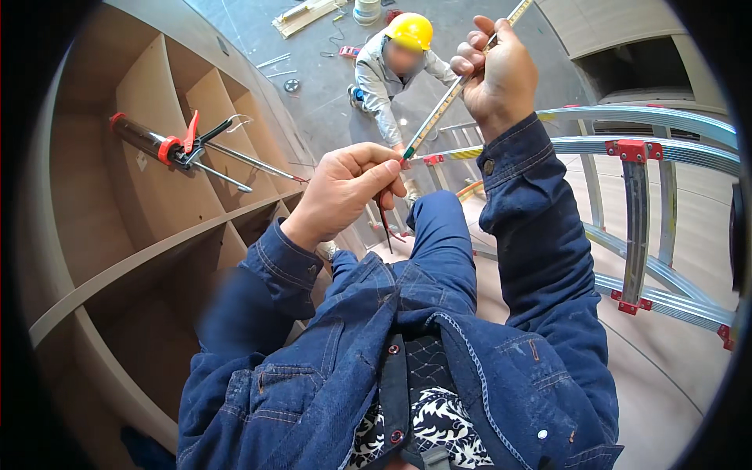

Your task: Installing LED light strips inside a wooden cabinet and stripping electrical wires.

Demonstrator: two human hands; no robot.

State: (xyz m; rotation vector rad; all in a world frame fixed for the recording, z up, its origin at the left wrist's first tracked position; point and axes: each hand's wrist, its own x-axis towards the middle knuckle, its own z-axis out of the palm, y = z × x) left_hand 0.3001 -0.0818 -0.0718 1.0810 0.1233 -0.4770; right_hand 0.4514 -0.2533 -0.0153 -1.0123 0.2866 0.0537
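A long pale measuring strip (437, 110) with markings runs diagonally between my hands. My left hand (356, 184) is closed in a pinch on its lower end, beside a green and red part; a dark thin strip hangs below these fingers. My right hand (497, 74) has its fingers wrapped round the upper stretch of the strip. Left of my hands, a caulking gun (180, 153) with red fittings and a dark tube sticks out at the wooden shelving (157, 258).
Metal ladders (636, 211) with red brackets stand at my right, close to my arm. A person in a yellow helmet (376, 78) crouches below on the grey floor (258, 23), an arm reaching toward the ladder. A bucket (366, 11) and boards (305, 16) lie farther off.
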